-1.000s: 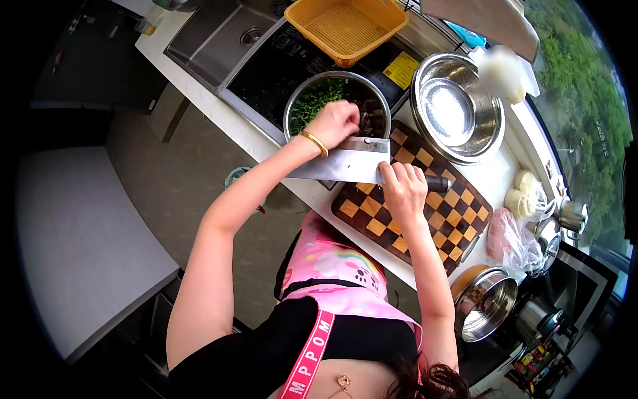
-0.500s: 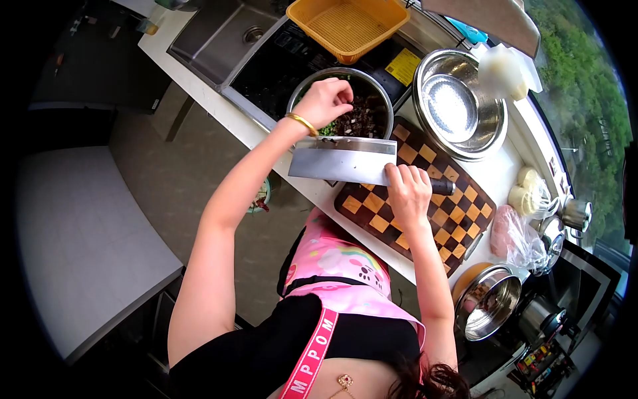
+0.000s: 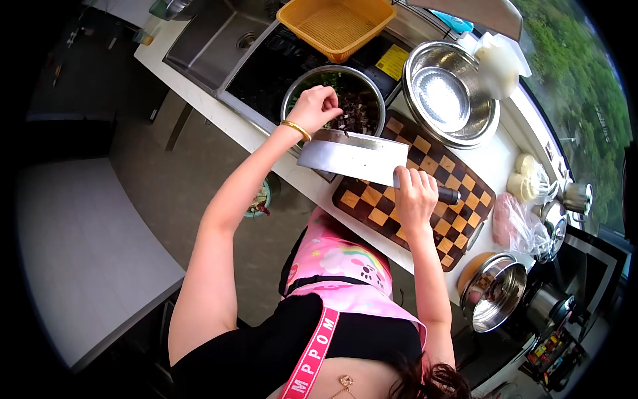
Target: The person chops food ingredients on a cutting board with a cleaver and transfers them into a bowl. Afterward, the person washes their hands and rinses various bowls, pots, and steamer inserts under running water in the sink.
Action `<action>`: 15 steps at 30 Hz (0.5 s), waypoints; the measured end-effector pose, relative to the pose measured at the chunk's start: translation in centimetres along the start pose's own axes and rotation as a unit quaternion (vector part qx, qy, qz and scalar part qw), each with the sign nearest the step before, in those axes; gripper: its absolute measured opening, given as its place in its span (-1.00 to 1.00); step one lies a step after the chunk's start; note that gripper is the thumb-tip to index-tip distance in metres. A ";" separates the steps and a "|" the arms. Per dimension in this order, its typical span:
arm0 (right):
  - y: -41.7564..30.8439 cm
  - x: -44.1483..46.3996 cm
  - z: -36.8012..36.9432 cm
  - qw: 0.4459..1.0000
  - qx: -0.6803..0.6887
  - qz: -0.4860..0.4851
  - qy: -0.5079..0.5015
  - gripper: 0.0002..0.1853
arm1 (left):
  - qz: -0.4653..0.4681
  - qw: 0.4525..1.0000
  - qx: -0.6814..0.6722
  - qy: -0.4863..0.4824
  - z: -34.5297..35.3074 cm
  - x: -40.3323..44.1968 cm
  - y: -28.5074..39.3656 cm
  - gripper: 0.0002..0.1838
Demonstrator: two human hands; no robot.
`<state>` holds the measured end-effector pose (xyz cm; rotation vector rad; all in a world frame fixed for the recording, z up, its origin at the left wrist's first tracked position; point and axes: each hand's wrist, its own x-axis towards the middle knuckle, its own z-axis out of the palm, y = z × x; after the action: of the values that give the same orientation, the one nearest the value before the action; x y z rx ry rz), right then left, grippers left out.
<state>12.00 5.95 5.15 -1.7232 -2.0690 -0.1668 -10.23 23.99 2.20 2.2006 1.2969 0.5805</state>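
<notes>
My right hand [image 3: 415, 194] is closed around the grip of a broad cleaver [image 3: 355, 158], whose blade lies across the near side of a steel bowl [image 3: 290, 100]. Dark chopped pieces [image 3: 354, 114] and some chopped greens [image 3: 325, 81] fill the bowl. A few dark bits cling along the blade's edge. Over the bowl's left side, near the blade, my left hand [image 3: 315, 110] has its fingers curled together; what they hold, if anything, is hidden. A checkered wooden cutting board [image 3: 425, 179] lies under the right hand and the cleaver's handle.
A yellow plastic basket [image 3: 335, 26] stands behind the bowl. Larger steel bowls [image 3: 452, 93] sit to its right by the window. Bagged food [image 3: 515, 223] and another steel bowl [image 3: 493, 292] are at the right. A sink [image 3: 209, 50] is at the left.
The cleaver has shifted slightly right and its blade has tilted. My left hand has moved a little left and down over the bowl. The camera view has shifted slightly.
</notes>
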 end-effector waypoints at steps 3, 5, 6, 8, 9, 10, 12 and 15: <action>-0.2 -0.9 0.0 1.000 0.007 0.012 -0.005 -0.79 | -0.061 0.941 -0.216 -0.253 -0.7 -0.8 2.1 -0.78; -0.5 -1.0 -0.1 1.000 0.015 0.021 -0.012 -0.74 | -0.013 0.978 -0.111 -0.174 -0.1 -0.8 1.9 -0.81; -0.7 -1.1 -0.2 0.999 0.018 0.026 -0.008 -0.73 | 0.009 0.993 -0.067 -0.099 0.5 -0.5 0.8 -0.81; -0.8 -1.5 -0.4 0.999 0.018 0.033 -0.002 -0.72 | 0.019 0.996 0.083 0.039 1.4 -0.3 -1.4 -0.81; -0.6 -1.9 -0.4 0.999 0.016 0.040 -0.006 -0.71 | 0.015 0.997 0.056 0.043 0.7 -0.2 -1.1 -0.81; -0.6 -2.3 -0.5 0.999 0.014 0.049 -0.012 -0.70 | 0.009 0.999 0.029 0.044 -0.2 -0.2 -0.4 -0.81; -0.3 -2.8 -1.6 0.998 0.000 0.049 0.031 -0.84 | 0.011 0.998 0.031 0.056 -1.2 -0.4 -0.1 -0.82; 0.7 -5.9 -4.1 0.992 -0.009 0.124 0.019 -0.75 | -0.010 0.997 0.079 -0.018 -1.8 -1.0 -1.6 -0.70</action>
<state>14.45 -0.80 6.34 -1.9540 -1.8114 -0.1403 -12.84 24.14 2.45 2.3114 1.3856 0.4419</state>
